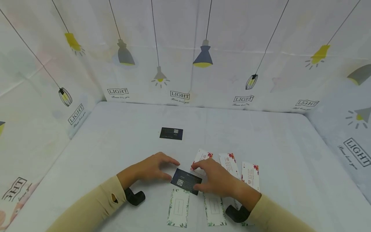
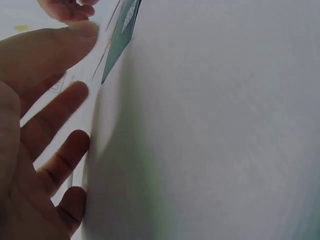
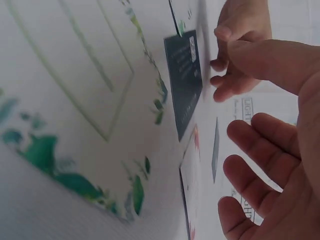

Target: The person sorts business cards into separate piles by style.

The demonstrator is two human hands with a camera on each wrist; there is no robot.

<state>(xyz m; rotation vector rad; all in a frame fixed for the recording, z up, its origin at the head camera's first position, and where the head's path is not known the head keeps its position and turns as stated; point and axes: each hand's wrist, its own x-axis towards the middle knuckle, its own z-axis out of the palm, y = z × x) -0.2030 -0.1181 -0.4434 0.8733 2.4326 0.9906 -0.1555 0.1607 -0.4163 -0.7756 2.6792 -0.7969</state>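
Observation:
A dark card with a QR code lies tilted on the white surface between the two hands. My left hand is just left of it, thumb and fingers spread apart. From the right, my right hand reaches over the card's right end, its thumb overlapping that edge in the head view. In the right wrist view, the right hand's fingers are extended beside the dark card and hold nothing. The left wrist view likewise shows loose, empty left fingers near the dark card's corner.
A second dark card lies farther back. White cards with red flowers form a row, partly behind the right hand. Nearer are white cards with green leaf borders, one largely covered by the right wrist. Lamp-printed cloth rises around the surface.

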